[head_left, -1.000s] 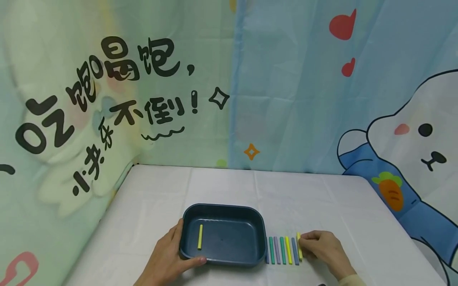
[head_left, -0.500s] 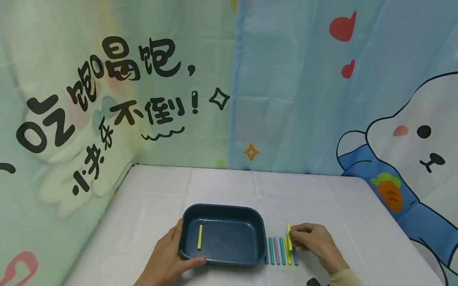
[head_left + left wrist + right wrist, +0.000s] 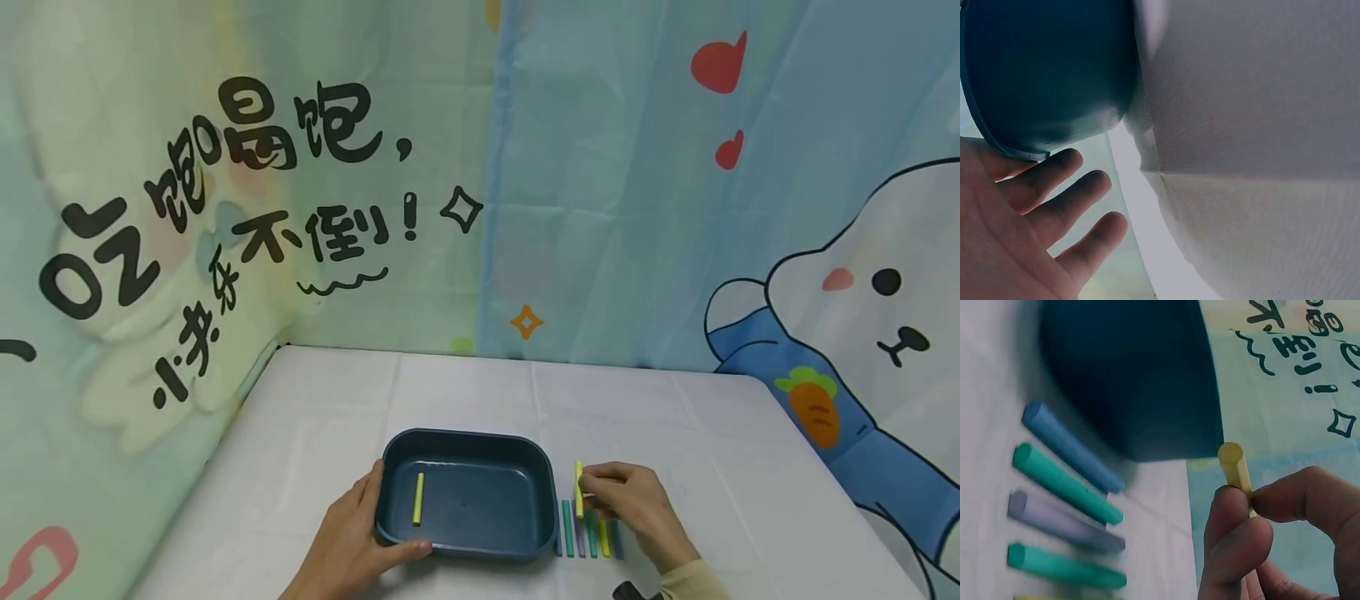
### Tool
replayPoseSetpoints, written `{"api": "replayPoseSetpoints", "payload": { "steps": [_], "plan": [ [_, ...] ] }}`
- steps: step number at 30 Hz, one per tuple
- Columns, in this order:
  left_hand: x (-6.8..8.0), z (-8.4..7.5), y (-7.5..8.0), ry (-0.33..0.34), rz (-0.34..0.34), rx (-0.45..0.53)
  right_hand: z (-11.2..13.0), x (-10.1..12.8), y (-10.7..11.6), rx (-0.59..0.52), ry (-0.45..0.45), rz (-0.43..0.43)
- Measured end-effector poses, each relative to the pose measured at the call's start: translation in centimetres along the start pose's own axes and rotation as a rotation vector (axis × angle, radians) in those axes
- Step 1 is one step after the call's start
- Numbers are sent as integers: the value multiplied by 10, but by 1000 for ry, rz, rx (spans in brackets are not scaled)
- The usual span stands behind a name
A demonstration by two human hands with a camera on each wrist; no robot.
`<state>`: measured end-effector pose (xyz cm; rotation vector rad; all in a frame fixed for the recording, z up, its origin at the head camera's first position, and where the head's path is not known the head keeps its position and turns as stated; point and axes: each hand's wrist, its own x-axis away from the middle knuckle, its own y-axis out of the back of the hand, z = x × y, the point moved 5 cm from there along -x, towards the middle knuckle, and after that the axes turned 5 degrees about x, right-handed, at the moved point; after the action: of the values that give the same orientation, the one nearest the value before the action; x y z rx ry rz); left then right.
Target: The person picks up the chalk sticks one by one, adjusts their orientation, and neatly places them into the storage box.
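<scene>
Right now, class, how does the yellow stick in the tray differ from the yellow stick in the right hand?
The yellow stick in the tray lies flat, untouched; the pinched yellow stick is held above the table by the right hand, outside the tray. Both are yellow and similar in shape.

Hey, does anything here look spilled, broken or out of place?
Nothing stands out. The sticks lie in a neat row beside the tray, one yellow stick lies inside it, another is pinched in the right hand.
</scene>
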<state>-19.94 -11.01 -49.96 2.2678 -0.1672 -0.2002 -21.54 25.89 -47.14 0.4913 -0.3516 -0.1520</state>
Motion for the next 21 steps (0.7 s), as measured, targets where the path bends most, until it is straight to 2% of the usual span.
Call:
{"api": "replayPoseSetpoints", "payload": {
  "steps": [5,21],
  "plan": [
    [-1,-1,-1,27,9,8,9,3,-6,-57,12,-7],
    [0,-5,0,31,21,6,36,13,-36,-227,63,5]
  ]
}}
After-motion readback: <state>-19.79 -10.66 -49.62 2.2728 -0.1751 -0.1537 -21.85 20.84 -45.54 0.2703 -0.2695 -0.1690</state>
